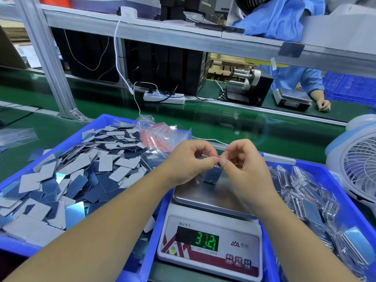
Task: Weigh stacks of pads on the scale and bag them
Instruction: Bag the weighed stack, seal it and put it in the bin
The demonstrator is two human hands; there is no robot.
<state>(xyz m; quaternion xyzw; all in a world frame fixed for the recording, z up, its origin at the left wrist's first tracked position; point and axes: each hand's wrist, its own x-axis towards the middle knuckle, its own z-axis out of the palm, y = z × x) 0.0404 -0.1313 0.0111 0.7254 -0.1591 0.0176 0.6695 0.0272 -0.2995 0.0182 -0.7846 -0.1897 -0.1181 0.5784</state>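
Across the green counter (183, 117), many filled bags (305, 192) lay finished while both hands' grips, left hand (188, 161) and right hand (244, 159), pinched one bag's red seal (218, 157) above the scale (209, 231), loose pads (81, 171) remaining.

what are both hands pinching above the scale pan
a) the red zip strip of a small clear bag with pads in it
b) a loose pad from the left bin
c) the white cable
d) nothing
a: the left hand and right hand pinch the red zip strip of the small clear bag over the scale.
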